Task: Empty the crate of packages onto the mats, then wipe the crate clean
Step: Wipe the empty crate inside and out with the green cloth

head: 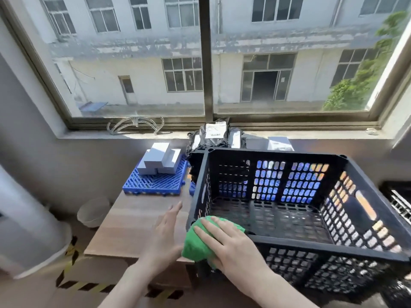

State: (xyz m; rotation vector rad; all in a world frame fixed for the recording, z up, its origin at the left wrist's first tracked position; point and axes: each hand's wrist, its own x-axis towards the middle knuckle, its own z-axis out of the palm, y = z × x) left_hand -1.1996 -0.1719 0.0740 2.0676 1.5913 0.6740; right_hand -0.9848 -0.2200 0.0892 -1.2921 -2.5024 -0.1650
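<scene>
Pressing the green cloth point(194, 245) onto the crate point(315, 247) rim under my flat right hand point(233, 247), I'd brace with my straight-fingered left hand point(165, 232).

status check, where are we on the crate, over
Right hand flat on green cloth at near-left corner of crate; left hand open beside its left wall. Crate empty; white boxes on blue mat, black packages behind. Nothing blocking the wipe.

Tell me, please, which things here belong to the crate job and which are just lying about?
Job: crate, green cloth under the right hand, left hand, blue mat, white boxes, black bags.
Lying about: wire coil, white bin.
</scene>
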